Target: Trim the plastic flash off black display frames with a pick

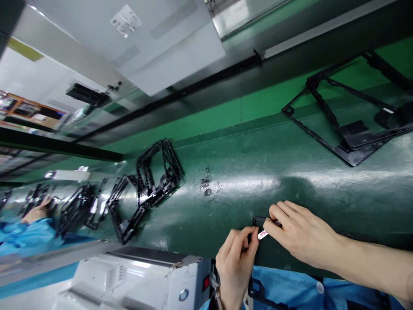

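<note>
At the bench's near edge, my left hand (237,258) is closed with thumb and fingers pinched on the corner of a black plastic frame (259,221). Parts of this frame show again below, against the blue clothing, while my hands hide much of it. My right hand (295,228) grips a slim tool (263,234) with a rounded white and pink end; its other end is hidden in the fingers. Both hands are close together at the frame's corner. Thin curly black shavings (206,183) lie on the green bench (238,159) beyond them.
Two black frames (355,157) overlap at the right. More black frames (161,181) are piled at the left, near another person's hand (38,212) and blue sleeve. A white machine (135,280) stands at the near left. A grey-white panel (167,47) hangs above the far side.
</note>
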### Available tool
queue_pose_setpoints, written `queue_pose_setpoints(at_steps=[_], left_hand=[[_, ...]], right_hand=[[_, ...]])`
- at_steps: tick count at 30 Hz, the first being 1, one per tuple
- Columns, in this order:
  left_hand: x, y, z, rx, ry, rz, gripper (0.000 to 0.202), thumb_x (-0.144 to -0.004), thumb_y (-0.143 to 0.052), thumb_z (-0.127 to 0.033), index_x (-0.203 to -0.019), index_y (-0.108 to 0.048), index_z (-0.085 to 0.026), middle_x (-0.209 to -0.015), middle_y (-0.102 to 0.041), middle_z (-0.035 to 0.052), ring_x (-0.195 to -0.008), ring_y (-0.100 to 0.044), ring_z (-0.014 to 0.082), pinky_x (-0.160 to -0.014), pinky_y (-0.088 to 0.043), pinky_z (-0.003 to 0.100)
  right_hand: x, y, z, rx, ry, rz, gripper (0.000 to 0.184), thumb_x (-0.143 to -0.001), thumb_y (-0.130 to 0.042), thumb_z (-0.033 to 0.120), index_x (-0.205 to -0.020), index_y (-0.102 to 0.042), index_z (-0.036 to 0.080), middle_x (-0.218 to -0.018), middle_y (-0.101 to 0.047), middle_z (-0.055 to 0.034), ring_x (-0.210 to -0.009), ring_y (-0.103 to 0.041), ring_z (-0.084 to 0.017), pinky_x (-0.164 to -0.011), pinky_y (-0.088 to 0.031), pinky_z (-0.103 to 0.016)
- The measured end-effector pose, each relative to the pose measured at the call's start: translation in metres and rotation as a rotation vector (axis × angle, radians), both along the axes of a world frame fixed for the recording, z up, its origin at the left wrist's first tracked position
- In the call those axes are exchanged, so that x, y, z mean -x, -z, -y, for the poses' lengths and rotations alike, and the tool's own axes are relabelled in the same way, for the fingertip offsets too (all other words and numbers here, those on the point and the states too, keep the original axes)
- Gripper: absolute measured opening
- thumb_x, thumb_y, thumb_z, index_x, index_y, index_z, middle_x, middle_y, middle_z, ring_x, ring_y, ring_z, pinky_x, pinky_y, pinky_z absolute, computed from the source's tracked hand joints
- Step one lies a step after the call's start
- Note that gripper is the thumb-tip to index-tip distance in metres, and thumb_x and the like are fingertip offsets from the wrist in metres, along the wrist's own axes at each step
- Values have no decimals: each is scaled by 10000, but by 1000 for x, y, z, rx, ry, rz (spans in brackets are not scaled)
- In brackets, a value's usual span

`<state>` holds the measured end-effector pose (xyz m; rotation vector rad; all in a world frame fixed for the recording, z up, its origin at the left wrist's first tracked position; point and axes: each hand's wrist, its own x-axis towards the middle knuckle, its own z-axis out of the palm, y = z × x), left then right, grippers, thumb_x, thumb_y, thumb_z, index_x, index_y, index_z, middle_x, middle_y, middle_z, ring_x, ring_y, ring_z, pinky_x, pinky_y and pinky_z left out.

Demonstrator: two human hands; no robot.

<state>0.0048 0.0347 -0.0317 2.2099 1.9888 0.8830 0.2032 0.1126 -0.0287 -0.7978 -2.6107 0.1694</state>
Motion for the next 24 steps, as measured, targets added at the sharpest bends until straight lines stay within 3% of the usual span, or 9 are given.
queue_pose_setpoints(at_steps=[7, 18, 24], left_hand=[[2, 0, 3, 11, 16, -20, 95, -1065, -641, -176, -1100, -725, -203, -712, -572, -48, -572, -554, 86, -610, -487, 190], [1, 3, 2, 31, -12, -14, 135, -1053, -643, -156, -971, -728, -221, -691, -561, -51, -553, -541, 78, -589, -472, 186], [1, 5, 4, -33, 1, -14, 108, -1039, -686, -149, -1106, -741, -215, -700, -605, -44, -569, -569, 88, -616, -502, 196]], right_hand=[[0, 0, -1, 8, -4, -9, 211, -913, -473, 9, -959, -571, 190, -903, -583, -58, -780, -562, -237, -756, -487, -364], [0, -2, -1, 5, -6, -12, 232, -903, -454, -13, -936, -554, 194, -889, -568, -53, -764, -543, -230, -733, -460, -356], [0, -2, -1, 5, -6, -6, 224, -923, -450, -1, -949, -562, 192, -888, -576, -56, -762, -545, -234, -736, -466, -359]])
